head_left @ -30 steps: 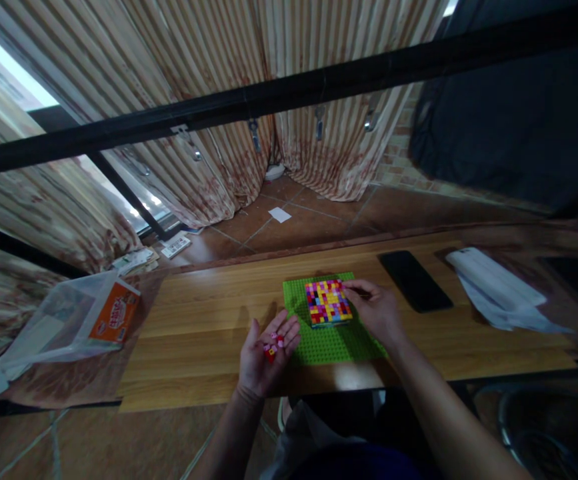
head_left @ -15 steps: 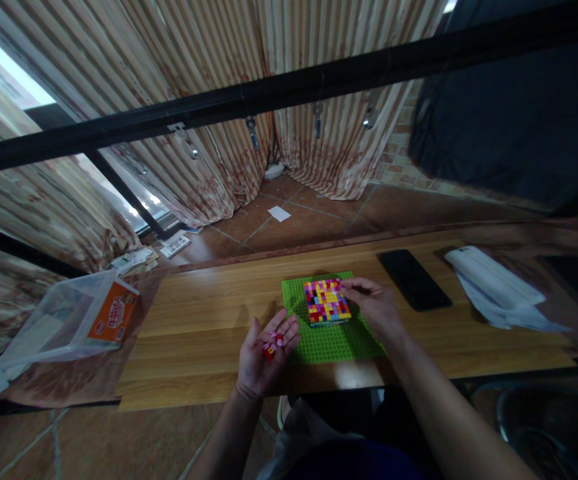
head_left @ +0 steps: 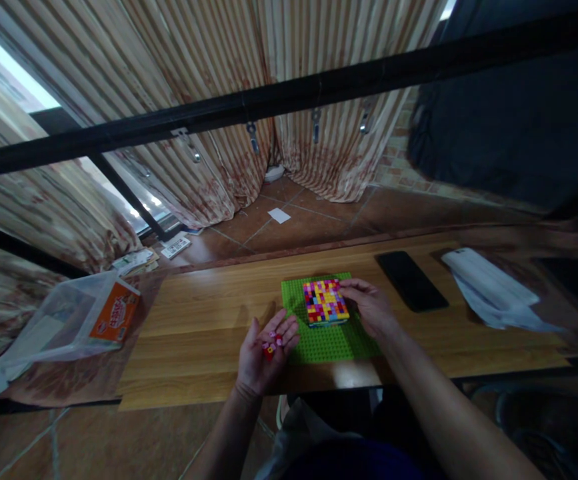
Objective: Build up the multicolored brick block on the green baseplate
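A green baseplate (head_left: 331,340) lies on the wooden table (head_left: 203,320), and a square block of many-coloured small bricks (head_left: 325,301) stands on it. My right hand (head_left: 371,308) rests at the block's right edge, its fingers curled and pinching at the top right corner. My left hand (head_left: 265,352) lies palm up just left of the baseplate, fingers apart, cupping several small red, pink and white bricks (head_left: 271,345).
A black phone (head_left: 411,281) lies right of the baseplate, with a white cloth (head_left: 491,288) beyond it. A clear plastic bag with an orange label (head_left: 81,320) sits at the table's left end. Striped curtains and a black bar fill the background.
Nothing has visibly changed beyond a slight shift of the camera; both hands stay in place.
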`<action>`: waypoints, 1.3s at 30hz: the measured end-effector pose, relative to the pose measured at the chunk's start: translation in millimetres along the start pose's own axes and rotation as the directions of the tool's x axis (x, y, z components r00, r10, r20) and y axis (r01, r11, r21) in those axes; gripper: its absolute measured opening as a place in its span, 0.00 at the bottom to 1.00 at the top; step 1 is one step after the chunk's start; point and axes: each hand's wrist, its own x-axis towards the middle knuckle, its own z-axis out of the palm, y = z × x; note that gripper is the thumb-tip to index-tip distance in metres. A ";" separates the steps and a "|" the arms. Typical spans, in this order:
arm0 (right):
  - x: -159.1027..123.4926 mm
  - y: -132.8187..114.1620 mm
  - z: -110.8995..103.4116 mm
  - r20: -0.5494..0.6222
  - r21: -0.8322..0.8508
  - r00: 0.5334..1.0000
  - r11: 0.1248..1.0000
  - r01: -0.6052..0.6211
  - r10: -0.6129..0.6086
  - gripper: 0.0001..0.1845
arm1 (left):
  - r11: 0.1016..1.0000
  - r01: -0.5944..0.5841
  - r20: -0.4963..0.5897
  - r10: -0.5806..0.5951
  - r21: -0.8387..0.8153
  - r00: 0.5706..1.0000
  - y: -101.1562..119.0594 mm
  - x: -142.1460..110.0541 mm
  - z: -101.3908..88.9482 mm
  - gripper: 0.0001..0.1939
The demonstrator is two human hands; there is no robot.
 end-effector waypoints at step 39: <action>-95.8 61.1 62.9 0.688 -0.608 0.670 0.281 0.742 -0.279 0.10 | 1.000 -0.013 0.142 0.016 -0.020 0.990 -4.2 -2.9 -4.1 0.32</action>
